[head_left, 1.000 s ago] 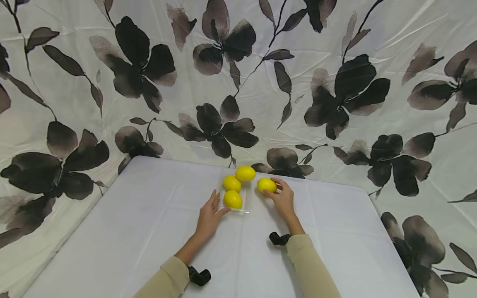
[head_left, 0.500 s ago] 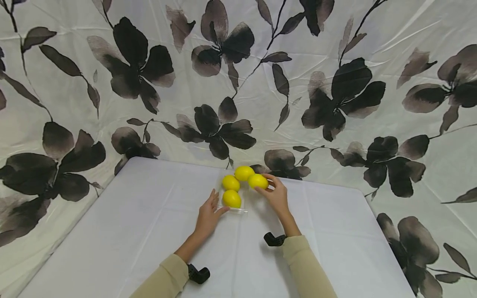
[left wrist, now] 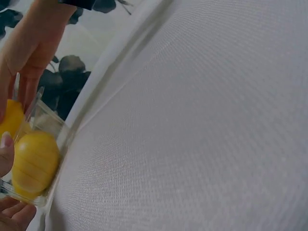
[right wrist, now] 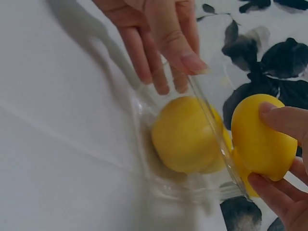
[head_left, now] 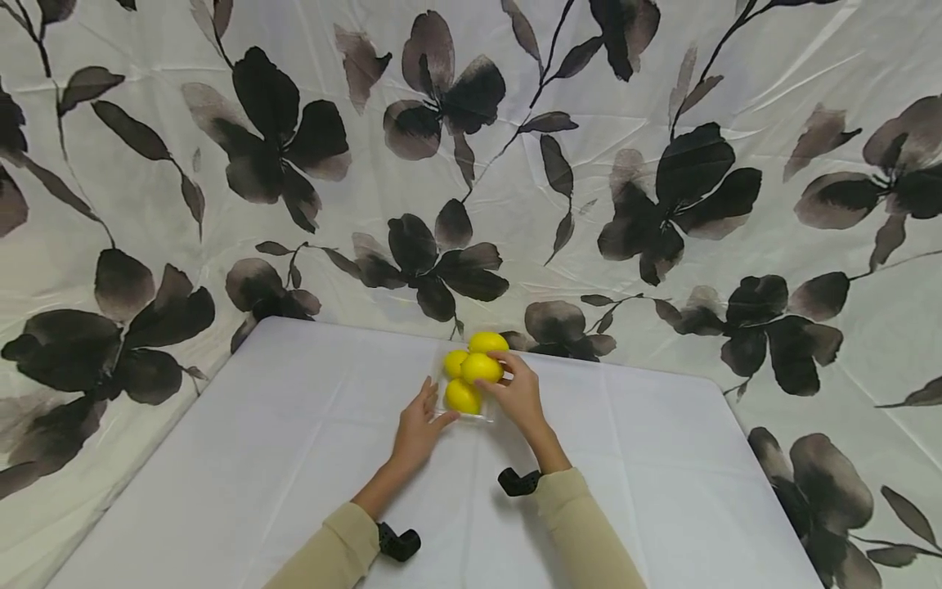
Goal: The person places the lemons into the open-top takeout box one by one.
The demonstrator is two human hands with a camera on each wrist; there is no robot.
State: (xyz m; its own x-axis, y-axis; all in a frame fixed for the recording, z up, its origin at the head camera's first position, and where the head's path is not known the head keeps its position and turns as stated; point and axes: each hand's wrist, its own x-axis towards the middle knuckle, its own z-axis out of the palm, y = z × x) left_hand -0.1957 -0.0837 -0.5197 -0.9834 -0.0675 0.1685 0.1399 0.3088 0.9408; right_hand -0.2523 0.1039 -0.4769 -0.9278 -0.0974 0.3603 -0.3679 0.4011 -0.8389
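right hand (head_left: 518, 394) curled round a yellow lemon (head_left: 482, 368), thumb and fingertips pinching it from either side, held just above a clear plastic tray (head_left: 487, 415). seen from the right wrist as the same lemon (right wrist: 262, 137) raised over the tray's near wall (right wrist: 211, 122), not yet down inside.

left hand (head_left: 417, 425) flat and relaxed, fingers straight, resting against the tray's left edge and steadying it; nothing gripped.

inside the tray: one lemon at the front (head_left: 463, 396), another behind it on the left (head_left: 454, 362). a further lemon at the back (head_left: 488, 341), though hard to tell whether inside the tray or just beyond its far rim. tray sitting near the far edge of a white-covered bench (head_left: 294, 458), with a flower-printed cloth backdrop (head_left: 662, 188) close behind.

likely trouble from here: little free room left in the tray, so the held lemon set on top of the others could roll off and over the low wall. round, smooth fruit, so apt to slip from a fingertip pinch if loosened early. light, thin-walled tray, so liable to slide or tip toward the bench's back edge under a push from the incoming lemon, should the steadying hand lift away.
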